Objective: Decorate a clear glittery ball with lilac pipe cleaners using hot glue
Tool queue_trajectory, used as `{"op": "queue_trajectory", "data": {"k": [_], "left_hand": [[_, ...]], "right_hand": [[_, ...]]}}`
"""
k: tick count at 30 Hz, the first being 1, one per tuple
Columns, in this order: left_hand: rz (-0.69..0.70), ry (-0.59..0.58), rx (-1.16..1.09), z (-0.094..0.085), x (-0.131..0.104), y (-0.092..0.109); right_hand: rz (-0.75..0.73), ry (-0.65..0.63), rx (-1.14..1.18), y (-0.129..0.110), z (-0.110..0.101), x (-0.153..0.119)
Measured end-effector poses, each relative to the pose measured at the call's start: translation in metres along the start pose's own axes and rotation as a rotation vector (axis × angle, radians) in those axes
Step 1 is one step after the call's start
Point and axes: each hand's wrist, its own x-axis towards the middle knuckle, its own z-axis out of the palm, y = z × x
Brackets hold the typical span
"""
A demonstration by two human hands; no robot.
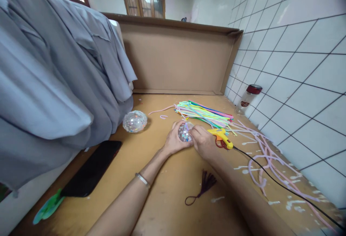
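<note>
My left hand [174, 138] is wrapped round a small clear ball [183, 133] with shiny flecks in it, low over the table. From the right, my right hand [201, 139] presses its pinched fingertips against the ball's face. A pale lilac strip seems to run over the top of the ball near those fingers, but I cannot tell whether they grip it. Just right of my right hand lies a yellow glue gun [222, 137] with an orange-red trigger. A dark purple tassel [205, 185] with a loop rests on the table in front of my forearms.
A larger clear ball [135, 121] sits at the left. Behind my hands lies a bundle of colourful pipe cleaners [204, 113]. Loose lilac strips [266, 156] and the black cord spread rightward. A black phone [92, 169], a glass bottle [246, 101] and a cardboard panel [178, 57] surround the area.
</note>
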Motion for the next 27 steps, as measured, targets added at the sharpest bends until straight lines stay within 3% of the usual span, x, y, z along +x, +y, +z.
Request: {"op": "queue_trajectory", "data": {"k": [9, 27], "left_hand": [[0.005, 0.009, 0.017, 0.000, 0.000, 0.002], [-0.171, -0.028, -0.084, 0.004, -0.001, 0.017]], "right_hand": [[0.013, 0.008, 0.033, 0.000, 0.001, 0.000], [0.041, 0.037, 0.020, 0.004, -0.002, 0.002]]}}
